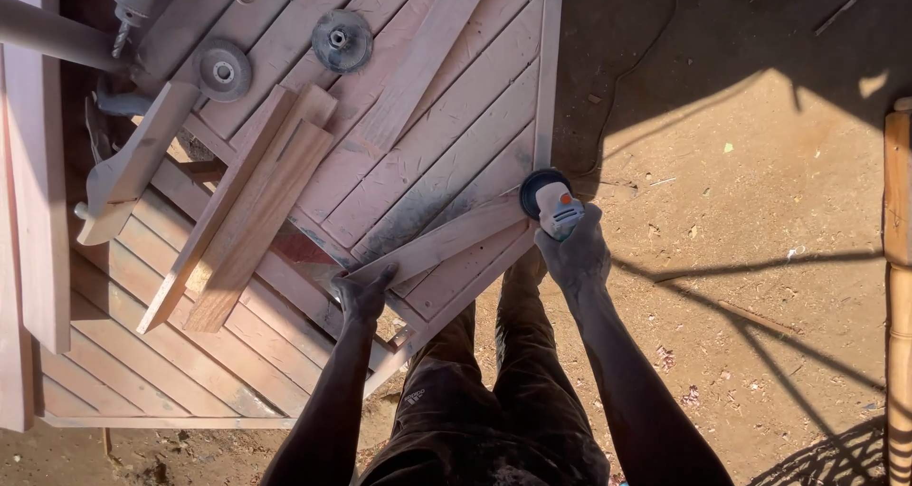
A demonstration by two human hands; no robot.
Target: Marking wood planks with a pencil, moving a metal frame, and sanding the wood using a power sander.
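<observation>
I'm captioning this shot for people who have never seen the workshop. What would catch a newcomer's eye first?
First, the right hand gripping a small angle grinder at the corner of a slatted wooden panel, centre frame. Beside it, the left hand presses on a loose wooden strip lying across the panel. At upper left, two round sanding discs rest on the slats.

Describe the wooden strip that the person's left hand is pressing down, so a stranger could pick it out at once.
Start at the big slatted wooden panel. At its corner nearest the person, one pale wooden strip lies loose on top, running from the left hand to the grinder in the right hand. Unlike the reddish loose boards farther left, it has hands at both ends.
</observation>
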